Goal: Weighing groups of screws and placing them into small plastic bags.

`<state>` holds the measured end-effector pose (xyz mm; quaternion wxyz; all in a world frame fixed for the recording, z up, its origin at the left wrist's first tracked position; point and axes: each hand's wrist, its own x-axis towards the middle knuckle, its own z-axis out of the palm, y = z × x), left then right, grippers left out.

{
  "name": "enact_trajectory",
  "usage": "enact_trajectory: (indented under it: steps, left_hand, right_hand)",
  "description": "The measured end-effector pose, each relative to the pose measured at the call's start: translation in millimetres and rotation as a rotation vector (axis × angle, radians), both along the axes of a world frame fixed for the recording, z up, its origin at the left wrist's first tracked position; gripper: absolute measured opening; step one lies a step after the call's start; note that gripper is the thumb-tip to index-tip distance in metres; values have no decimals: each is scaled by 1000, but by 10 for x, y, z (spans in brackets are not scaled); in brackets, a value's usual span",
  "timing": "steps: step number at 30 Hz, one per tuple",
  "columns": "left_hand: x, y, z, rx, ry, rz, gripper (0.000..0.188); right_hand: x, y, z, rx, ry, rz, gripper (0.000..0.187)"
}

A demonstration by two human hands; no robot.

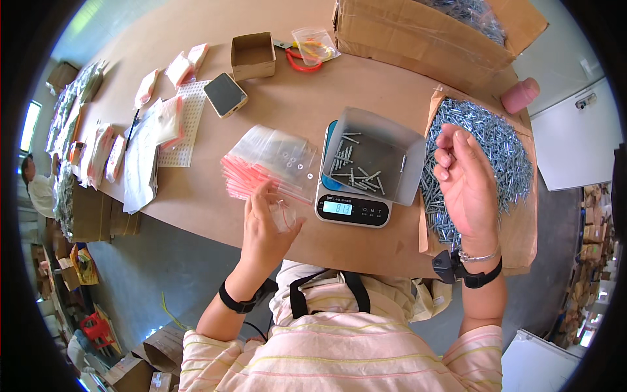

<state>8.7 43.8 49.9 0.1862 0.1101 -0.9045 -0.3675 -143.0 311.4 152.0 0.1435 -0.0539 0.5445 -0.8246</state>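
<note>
My left hand [264,228] is at the near side of a fanned stack of clear zip bags [277,153] with red-pink edges. Between its thumb and fingers is a small clear plastic bag [283,214]. My right hand [467,179] hovers above a heap of silver screws [496,147] in an opened carton, fingers curled against the thumb; what they hold, if anything, is hidden. Between my hands, a translucent grey tray [408,147] with a loose scatter of screws [366,179] sits tilted on a digital scale [353,210], whose display is lit.
A large cardboard box [418,39] stands at the back right, near a pink cup [520,95]. Farther back are a small open box [253,55], red-handled scissors [304,62] and a phone-like device [225,95]. Packed bags [101,150] and paper sheets [140,160] lie at left.
</note>
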Motion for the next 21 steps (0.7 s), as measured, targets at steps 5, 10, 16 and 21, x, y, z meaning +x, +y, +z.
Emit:
enact_trajectory:
  steps: [5, 10, 16, 21]
  left_hand:
    - [-6, -63, -49, -302, 19, 55, 73]
    - [70, -150, -112, -336, -63, 29, 46]
    - [16, -101, -91, -132, -41, -70, 34]
    - [-55, -48, -136, 134, -14, -103, 29]
  right_hand:
    - [20, -200, -80, 82, 83, 46, 31]
    - [12, -290, -100, 274, 195, 125, 36]
    - [-313, 113, -808, 778, 463, -289, 46]
    - [-126, 134, -997, 324, -276, 210, 31]
